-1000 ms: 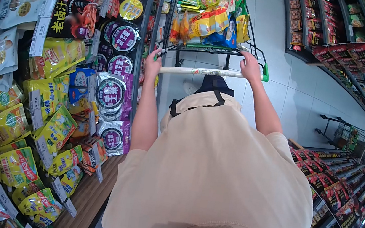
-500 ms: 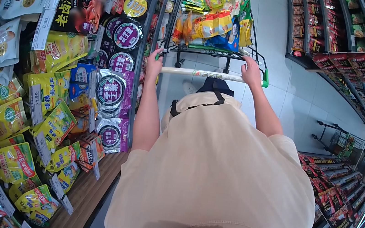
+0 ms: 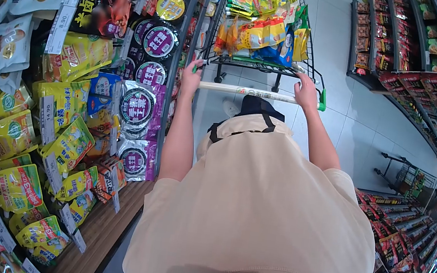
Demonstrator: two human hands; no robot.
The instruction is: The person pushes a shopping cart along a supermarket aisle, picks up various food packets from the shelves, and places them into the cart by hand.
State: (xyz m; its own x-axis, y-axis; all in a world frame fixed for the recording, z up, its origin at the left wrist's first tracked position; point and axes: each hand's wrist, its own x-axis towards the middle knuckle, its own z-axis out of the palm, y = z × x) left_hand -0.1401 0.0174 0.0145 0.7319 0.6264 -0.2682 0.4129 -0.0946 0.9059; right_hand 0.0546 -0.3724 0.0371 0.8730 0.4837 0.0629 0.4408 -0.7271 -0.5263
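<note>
A shopping cart (image 3: 314,77) stands in front of me, its white handlebar (image 3: 225,88) running crosswise before my body. My left hand (image 3: 191,76) is closed around the bar's left end, close to the shelf edge. At the right end, beside the green corner piece, my right hand (image 3: 306,92) grips the same bar. Inside the basket lie several packaged goods, among them a yellow-and-red bag (image 3: 262,33), a blue packet (image 3: 280,53) and orange packets (image 3: 227,37). The undersides of my fingers are hidden.
Shelves of yellow seasoning pouches (image 3: 16,187), black-and-red packs (image 3: 102,11) and round-labelled purple packs (image 3: 139,104) line the left side. Racks of red packets (image 3: 372,41) stand at the upper right. Another cart (image 3: 414,181) is farther right on the tiled floor (image 3: 335,130).
The cart and both hands appear slightly farther right and lower in view. Both hands stay on the handlebar, and the nearby shelves have shifted slightly too.
</note>
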